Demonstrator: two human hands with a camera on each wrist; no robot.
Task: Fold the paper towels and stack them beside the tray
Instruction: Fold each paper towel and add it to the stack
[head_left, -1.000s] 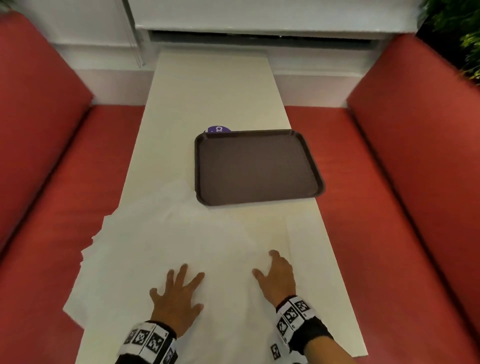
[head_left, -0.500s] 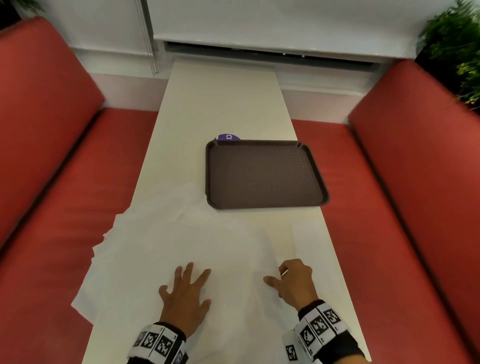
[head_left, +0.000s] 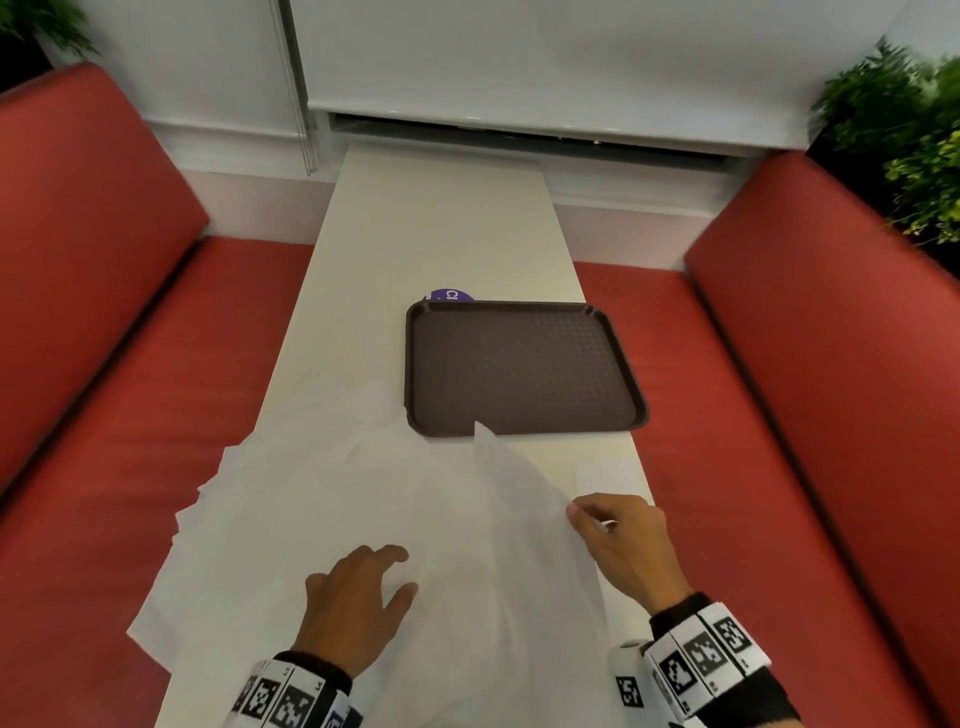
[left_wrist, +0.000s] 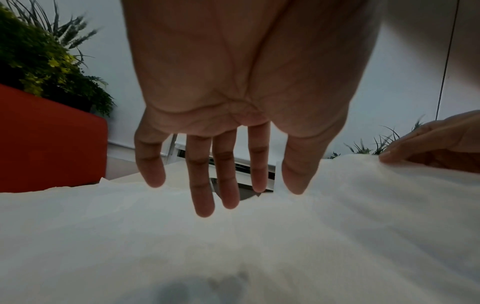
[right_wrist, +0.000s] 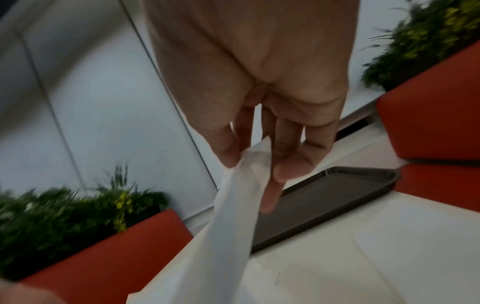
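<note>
**Lifting the right edge of the top sheet for its first fold**

Head view. The paper towels are lying as a loose, fanned pile on the near half of the white surface, their far corner just beside the brown tray, which is sitting empty at mid-surface. The right hand is pinching the right edge of the top sheet and raising it, so that one corner is standing up in front of the tray's near rim. The left hand is lying over the sheets with fingers extended, holding nothing. A small white slip is lying near the right hand.

Left wrist view. The left hand is showing its fingers straight and spread above the paper; whether they are actually pressing on it cannot be told. A good fold would probably call for them to be pinning the lower sheets flat.

Right wrist view. The right hand is gripping the sheet between thumb and fingertips, the paper hanging taut from the grip. The tray is lying just beyond. Judged from this, only one layer should be carried across to the left, edges matched before creasing; a thin sheet is likely to drag its neighbours or tear if pulled quickly.
</note>
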